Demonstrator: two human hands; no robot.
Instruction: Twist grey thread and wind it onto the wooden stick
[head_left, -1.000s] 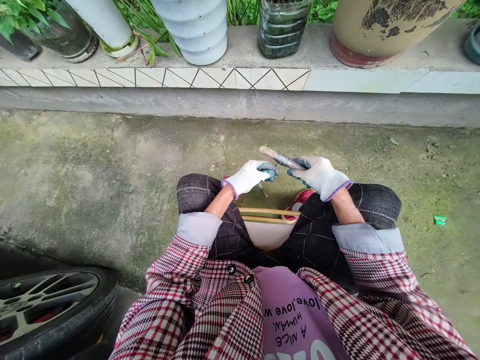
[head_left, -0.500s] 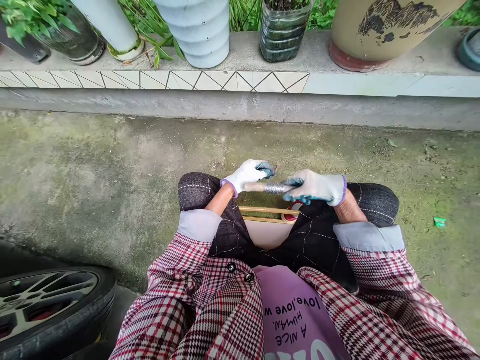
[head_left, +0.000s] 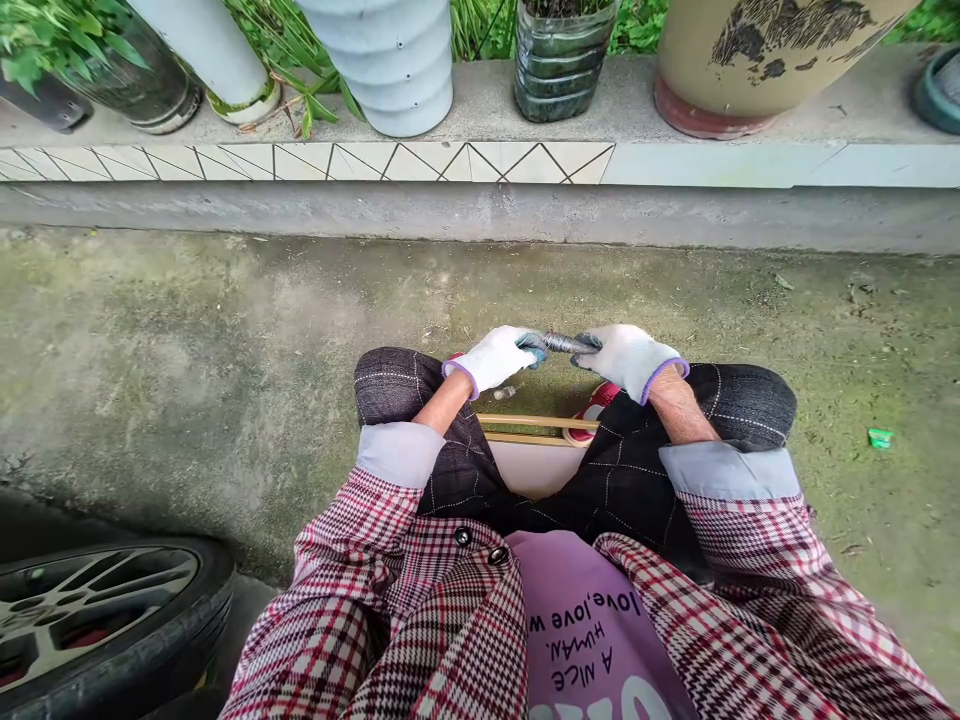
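I sit with my knees apart over a mossy concrete floor. Both hands wear white knit gloves with blue-grey fingertips. My left hand (head_left: 496,357) and my right hand (head_left: 627,358) meet above my knees, each pinching one end of a short stick wound with silvery wire (head_left: 564,343), held level between them. The stick's wooden end is hidden inside my left glove. A small pale piece (head_left: 505,393) shows just below my left hand; I cannot tell what it is.
A wooden stool edge (head_left: 525,430) and a red shoe (head_left: 592,410) show between my legs. A tiled ledge (head_left: 450,160) ahead carries a white pot (head_left: 397,70), a bottle planter (head_left: 562,60) and a big tan jar (head_left: 750,60). A car tyre (head_left: 97,610) is at lower left. A green scrap (head_left: 880,437) lies right.
The wire-wound stick went from tilted in my right hand, to low and level, to raised and gripped at both ends. My hands have drawn closer together.
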